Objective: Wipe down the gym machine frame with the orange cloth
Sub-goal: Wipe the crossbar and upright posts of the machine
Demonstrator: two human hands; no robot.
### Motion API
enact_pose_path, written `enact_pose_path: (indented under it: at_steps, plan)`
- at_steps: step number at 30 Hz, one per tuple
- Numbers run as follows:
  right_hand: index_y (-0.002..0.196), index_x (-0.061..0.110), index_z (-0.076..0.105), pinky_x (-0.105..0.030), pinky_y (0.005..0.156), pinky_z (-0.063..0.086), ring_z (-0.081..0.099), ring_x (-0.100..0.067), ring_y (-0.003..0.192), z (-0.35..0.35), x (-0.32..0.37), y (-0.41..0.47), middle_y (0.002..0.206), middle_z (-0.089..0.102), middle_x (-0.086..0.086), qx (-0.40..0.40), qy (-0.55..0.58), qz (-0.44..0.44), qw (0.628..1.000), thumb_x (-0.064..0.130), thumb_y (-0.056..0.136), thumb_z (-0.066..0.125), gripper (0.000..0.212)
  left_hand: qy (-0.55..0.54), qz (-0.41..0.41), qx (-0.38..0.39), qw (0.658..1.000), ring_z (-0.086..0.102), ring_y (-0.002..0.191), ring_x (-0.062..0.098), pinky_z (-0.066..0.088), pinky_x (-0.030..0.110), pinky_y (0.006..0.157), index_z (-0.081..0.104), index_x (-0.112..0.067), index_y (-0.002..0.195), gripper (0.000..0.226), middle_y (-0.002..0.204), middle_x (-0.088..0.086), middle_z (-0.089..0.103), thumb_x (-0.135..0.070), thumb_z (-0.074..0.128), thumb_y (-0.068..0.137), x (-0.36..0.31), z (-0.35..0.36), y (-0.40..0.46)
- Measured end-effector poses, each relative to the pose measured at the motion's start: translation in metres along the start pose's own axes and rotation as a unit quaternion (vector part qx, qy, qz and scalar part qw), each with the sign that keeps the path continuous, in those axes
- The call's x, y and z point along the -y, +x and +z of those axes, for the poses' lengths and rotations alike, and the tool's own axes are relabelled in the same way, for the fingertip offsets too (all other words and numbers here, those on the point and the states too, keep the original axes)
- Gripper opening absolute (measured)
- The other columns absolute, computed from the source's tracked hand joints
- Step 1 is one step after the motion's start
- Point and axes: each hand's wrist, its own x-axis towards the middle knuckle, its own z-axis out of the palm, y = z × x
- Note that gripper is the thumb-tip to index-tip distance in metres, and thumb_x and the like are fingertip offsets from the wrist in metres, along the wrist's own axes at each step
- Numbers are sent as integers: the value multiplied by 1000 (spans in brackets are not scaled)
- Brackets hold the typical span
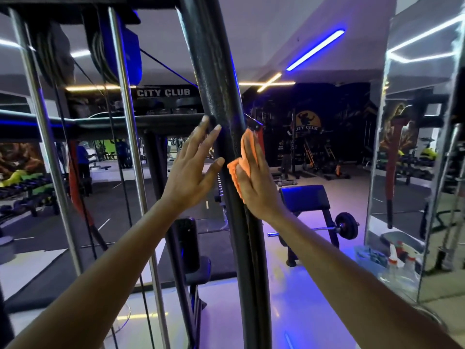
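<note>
You stand in a gym with a pale glossy floor [297, 293] under blue and violet light, mirrors on both sides. At left, two chrome guide rods [130, 157] rise beside dumbbell racks. A sign [167, 92] reads "CITY CLUB". Your left hand [195, 170] rests with straight, spread fingers on the black frame post [214, 79], which runs upright, leaning slightly. Your right hand [254, 182] presses the orange cloth [241, 162] flat against the post's right side. Far right, a padded bench [304, 197] stands with a barbell [346, 226]; spray bottles [400, 258] stand near the mirror.
</note>
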Motion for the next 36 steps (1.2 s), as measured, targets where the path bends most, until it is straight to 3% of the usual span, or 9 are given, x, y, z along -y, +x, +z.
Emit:
enact_pose_path:
  at_steps: [3,7,10,13,16,19,24,31,36]
  plan:
    - [176,17,5,-53,136,26,-1,-17,172,6,-4,-39,186,-7,1,22,-34,-21,999,15,118,46,72,-9,-12,-4,1000,7,170,21,19,52,136,24,-24,173,69,184,-3,7,-39,56,114,5,-6,11]
    - [177,15,6,-22,133,16,-2,-3,169,-6,0,30,186,-7,-1,10,-39,-27,999,30,119,40,69,5,-6,20,1000,4,170,16,18,51,135,19,-29,174,72,183,-8,3,-43,55,113,11,-9,17]
    - [176,11,10,-21,133,12,-1,-14,171,-4,8,62,186,-2,-4,-23,-43,-32,998,25,119,42,68,21,-4,15,1000,6,169,15,22,55,133,22,-32,174,71,183,-12,5,-48,54,112,15,-12,20]
    - [176,11,12,-28,135,18,2,-14,172,2,3,27,186,-2,-3,-20,-29,-44,998,19,118,46,68,45,8,15,999,10,169,16,28,60,130,28,-33,172,70,182,-13,10,-53,54,110,19,-19,23]
    - [177,21,5,-33,133,23,1,-3,169,-2,-2,13,185,-12,10,23,-16,-32,999,35,118,40,70,50,26,21,998,10,169,16,25,54,130,28,-33,172,71,182,-13,7,-52,54,109,21,-29,34]
    - [177,19,5,-33,136,19,0,-7,170,-14,7,71,185,-9,8,14,-22,-62,998,45,118,31,70,73,63,22,995,5,169,16,19,50,132,21,-29,174,72,183,-10,2,-50,50,111,28,-49,70]
    - [178,24,8,-53,135,29,0,-13,171,-29,23,187,186,-5,4,-25,-87,-93,992,44,117,31,68,84,34,-8,996,1,168,10,11,43,127,16,-34,174,71,182,-15,0,-52,48,114,40,-79,133]
    - [178,24,8,-52,138,21,-2,-17,172,-17,18,126,186,-8,4,-6,-115,-122,986,37,118,43,71,124,73,-5,990,-2,169,12,10,49,132,16,-37,174,71,182,-15,-1,-58,41,111,52,-87,140]
    - [176,38,0,-56,137,22,-6,-13,171,-30,28,211,184,-12,14,-23,-81,-65,994,57,114,25,70,199,99,-9,975,-15,168,15,-2,51,137,13,-37,174,69,183,-9,-5,-59,35,113,59,-102,167]
